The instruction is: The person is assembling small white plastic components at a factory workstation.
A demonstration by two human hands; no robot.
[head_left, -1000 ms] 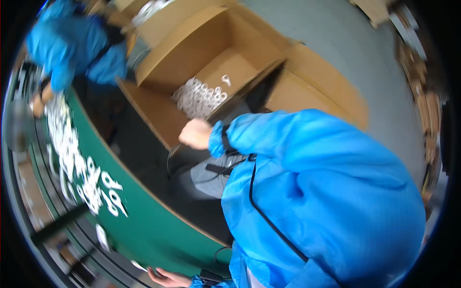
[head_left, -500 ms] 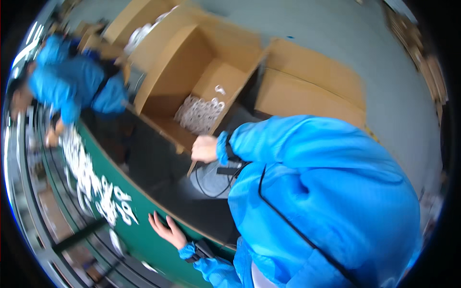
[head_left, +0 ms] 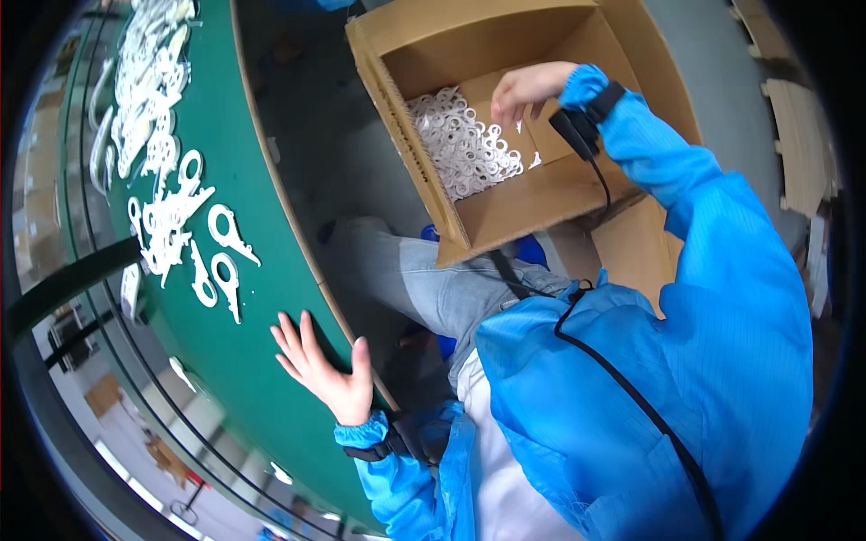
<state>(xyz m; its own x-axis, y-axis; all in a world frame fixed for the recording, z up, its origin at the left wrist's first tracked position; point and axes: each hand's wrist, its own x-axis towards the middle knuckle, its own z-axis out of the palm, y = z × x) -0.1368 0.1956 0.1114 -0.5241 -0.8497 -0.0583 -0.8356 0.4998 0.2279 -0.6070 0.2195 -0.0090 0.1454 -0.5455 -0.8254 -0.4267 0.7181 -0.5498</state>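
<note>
Here the right hand (head_left: pixel 523 88) reaches into the cardboard box (head_left: pixel 451 216) above the white plastic rings (head_left: pixel 460 144), fingers loosely curled and holding nothing, while the left hand (head_left: pixel 320 365) rests spread flat on the green belt (head_left: pixel 262 270).

To my left curves a green conveyor belt (head_left: pixel 244 361) with a pale edge strip. Beyond its outer side I see dark metal rails (head_left: pixel 63 279). On my right, grey floor (head_left: pixel 713 81) shows, with flattened cardboard (head_left: pixel 803 144) lying far right.
</note>
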